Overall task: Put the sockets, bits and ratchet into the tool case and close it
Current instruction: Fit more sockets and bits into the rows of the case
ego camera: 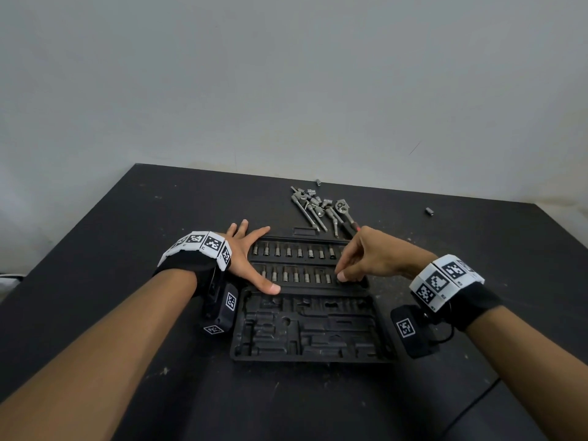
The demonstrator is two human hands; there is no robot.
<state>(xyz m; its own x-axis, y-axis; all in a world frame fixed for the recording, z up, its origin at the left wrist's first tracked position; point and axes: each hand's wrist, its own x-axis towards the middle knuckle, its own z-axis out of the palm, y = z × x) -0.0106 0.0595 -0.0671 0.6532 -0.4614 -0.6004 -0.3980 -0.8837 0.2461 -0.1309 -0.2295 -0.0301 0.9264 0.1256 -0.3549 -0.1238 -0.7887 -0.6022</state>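
Observation:
The black tool case (313,332) lies open on the table. Its far half holds two rows of bits (294,262), and the moulded slots of its near half (305,329) hold nothing. My left hand (248,259) lies spread on the case's left edge, thumb on the hinge ridge. My right hand (366,257) hovers at the right end of the lower bit row, fingers curled down, thumb and fingertips pinching at a slot; what is between them is hidden. Behind the case lie the ratchet (345,214), extension bars and loose sockets (313,205) in a heap.
One stray socket (318,182) stands near the table's far edge, another (429,212) lies far right. The dark table (127,233) meets a pale wall behind. Marker bands and small black boxes sit on both wrists; a cable runs off the right one.

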